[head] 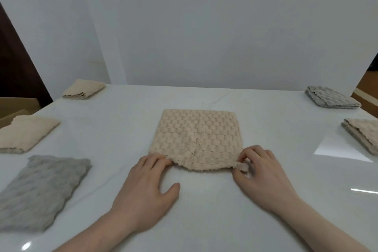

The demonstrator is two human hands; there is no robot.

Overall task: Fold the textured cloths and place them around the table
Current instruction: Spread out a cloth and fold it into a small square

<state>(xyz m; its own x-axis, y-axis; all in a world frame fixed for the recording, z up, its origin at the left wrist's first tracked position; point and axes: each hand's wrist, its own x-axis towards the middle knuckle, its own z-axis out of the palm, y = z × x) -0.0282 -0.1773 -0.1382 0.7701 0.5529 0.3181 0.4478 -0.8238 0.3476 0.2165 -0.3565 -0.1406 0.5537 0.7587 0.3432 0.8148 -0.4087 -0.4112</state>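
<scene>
Hands at the beige cloth, left hand flat-fingered pinning one near corner, right hand pinching the other, likely readying a fold

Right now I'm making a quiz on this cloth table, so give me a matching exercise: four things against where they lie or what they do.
Things:
1. centre beige cloth
2. far-right grey cloth
3. near-left grey cloth
4. right hand

States:
A. folded, at the table's far right corner
B. pinches a cloth corner
C. lies in the middle, held by both hands
D. lies at the near left

Pairs: 1-C, 2-A, 3-D, 4-B
</scene>
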